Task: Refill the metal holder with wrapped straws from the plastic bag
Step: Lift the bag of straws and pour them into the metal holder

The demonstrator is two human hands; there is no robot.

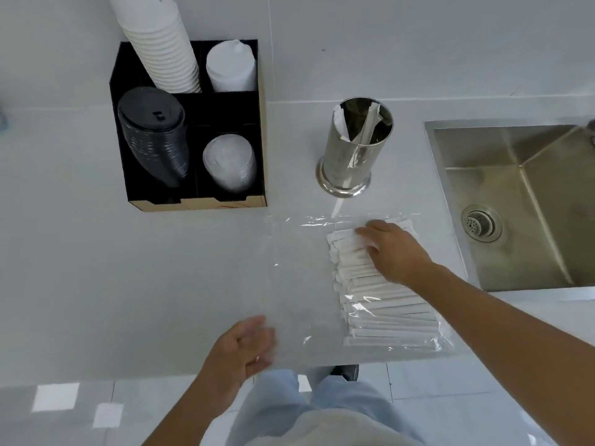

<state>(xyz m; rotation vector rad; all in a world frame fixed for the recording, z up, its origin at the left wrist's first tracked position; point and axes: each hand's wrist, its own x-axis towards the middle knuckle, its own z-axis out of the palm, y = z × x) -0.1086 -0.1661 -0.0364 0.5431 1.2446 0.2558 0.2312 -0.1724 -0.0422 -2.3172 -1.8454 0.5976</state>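
Observation:
A shiny metal holder stands upright on the white counter, with two or three wrapped straws leaning inside. In front of it lies a clear plastic bag, flat on the counter. A thick stack of white wrapped straws fills the bag's right half. My right hand rests palm down on the far end of that stack, fingers spread, gripping nothing. My left hand hovers at the bag's near left edge by the counter front, fingers apart, holding nothing. One loose wrapped straw lies between the holder and the bag.
A black cup-and-lid organiser stands at the back left, holding white cups, black lids and clear lids. A steel sink is set into the counter on the right. The counter's front edge runs just below my left hand.

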